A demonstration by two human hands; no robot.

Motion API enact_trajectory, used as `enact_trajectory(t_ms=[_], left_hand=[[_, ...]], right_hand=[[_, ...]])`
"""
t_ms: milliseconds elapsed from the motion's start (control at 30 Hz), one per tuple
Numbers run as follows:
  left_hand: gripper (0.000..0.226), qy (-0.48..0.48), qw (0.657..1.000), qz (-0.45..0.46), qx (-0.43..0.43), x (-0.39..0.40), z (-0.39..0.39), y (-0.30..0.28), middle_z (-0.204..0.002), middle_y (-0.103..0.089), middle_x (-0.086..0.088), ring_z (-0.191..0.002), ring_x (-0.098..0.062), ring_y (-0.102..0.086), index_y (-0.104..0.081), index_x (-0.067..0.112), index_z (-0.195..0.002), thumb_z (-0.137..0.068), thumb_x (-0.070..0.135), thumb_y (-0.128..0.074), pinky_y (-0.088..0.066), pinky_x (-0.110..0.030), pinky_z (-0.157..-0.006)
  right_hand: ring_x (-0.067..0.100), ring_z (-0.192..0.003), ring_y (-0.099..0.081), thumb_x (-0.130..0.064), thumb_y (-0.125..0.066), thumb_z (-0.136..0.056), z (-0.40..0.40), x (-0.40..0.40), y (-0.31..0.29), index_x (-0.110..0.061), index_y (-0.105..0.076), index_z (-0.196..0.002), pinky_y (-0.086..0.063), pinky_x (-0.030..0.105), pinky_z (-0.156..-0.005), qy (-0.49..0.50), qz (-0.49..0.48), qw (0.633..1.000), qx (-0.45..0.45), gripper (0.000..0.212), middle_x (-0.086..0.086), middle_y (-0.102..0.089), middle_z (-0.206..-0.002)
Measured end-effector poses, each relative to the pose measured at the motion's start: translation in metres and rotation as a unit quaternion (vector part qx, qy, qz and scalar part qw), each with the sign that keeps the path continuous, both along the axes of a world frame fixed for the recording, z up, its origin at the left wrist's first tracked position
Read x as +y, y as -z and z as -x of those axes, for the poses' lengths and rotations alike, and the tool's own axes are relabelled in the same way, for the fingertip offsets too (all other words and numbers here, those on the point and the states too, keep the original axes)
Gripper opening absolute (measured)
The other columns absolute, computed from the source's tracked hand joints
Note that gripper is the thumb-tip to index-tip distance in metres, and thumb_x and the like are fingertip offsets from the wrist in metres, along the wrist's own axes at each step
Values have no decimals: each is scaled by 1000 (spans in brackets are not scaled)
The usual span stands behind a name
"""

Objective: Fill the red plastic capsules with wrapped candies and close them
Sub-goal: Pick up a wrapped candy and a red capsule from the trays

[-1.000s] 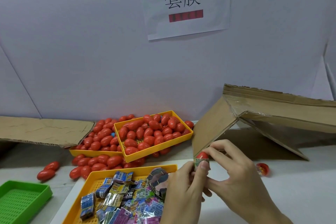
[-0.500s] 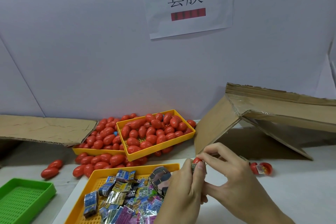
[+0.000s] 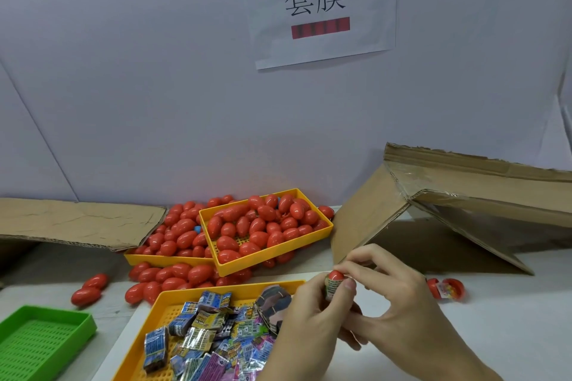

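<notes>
Both hands meet low and right of centre over the desk point(image 3: 510, 334), working one red capsule point(image 3: 336, 275). The left hand point(image 3: 309, 325) grips it from below, fingers curled round a printed wrapper that covers the capsule's lower part, thumb pressed against its side. The right hand point(image 3: 399, 303) comes in from the other side, its index finger and thumb pinching at the red tip and the wrapper's edge; whether the capsule is fully closed cannot be told. Just left of and below the left hand lies a yellow tray of wrapped candies point(image 3: 216, 328) (blue, silver, purple and yellow packets, heaped loosely), its near corner hidden behind the left wrist. Beyond the hands, further from the person, a second yellow tray point(image 3: 309, 240) heaped with red capsules rests tilted on a third tray point(image 3: 161, 259), with more capsules spilled on the desk around them. Two loose capsules point(image 3: 89, 289) lie well to the left of the hands, near a green tray point(image 3: 46, 340) at the bottom left corner. Just right of the right hand sits an opened capsule point(image 3: 447, 288) with something colourful inside. Behind the right hand a folded cardboard box point(image 3: 448, 207) leans like a tent, and a flat cardboard sheet point(image 3: 77, 223) lies far left. A paper sign point(image 3: 322, 6) hangs on the white wall above.
</notes>
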State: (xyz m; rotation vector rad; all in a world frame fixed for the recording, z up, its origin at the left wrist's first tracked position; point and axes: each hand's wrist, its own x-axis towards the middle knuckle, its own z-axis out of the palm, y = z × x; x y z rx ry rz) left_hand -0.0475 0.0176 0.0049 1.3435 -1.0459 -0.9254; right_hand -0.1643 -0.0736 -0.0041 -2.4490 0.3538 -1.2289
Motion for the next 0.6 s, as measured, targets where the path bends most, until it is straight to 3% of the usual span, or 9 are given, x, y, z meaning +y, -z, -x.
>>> enact_trajectory(t_ms=[133,333,533,600], left_hand=[[13,21,999,-1,-43,0,-3,3,-57,-63,1,-53,-18,-65,-56,17,-93,-102,24,-49,-55,-28,-51],[17,55,996,-46,-57,1,-9,4,-54,-64,1,-55,-19,-67,-54,19,-91,-104,26,-46,-53,-25,-51],[33,72,996,-48,19,0,-10,5,-60,-67,-3,-64,-26,-71,-53,11,-88,-90,43,-55,-55,-28,-55],[44,58,995,-26,81,-1,-7,4,-67,-68,-4,-69,-27,-72,-58,4,-94,-86,47,-64,-56,-30,-56]], right_hand=[[0,-98,-56,-35,-76,-73,0,1,0,-20,-69,-107,-51,9,-77,4,15,1000,2,38,-18,-55,-105],[0,-101,-54,-32,-75,-74,1,1,-1,-18,-70,-110,-52,10,-80,-15,22,999,24,39,-14,-55,-106],[-1,-96,-55,-29,-77,-75,0,3,-3,-19,-71,-106,-48,6,-72,-8,4,1000,4,33,-17,-54,-103],[2,-92,-58,-38,-80,-76,0,5,-6,-31,-71,-104,-48,7,-66,-2,-58,997,-42,30,-21,-58,-101]])
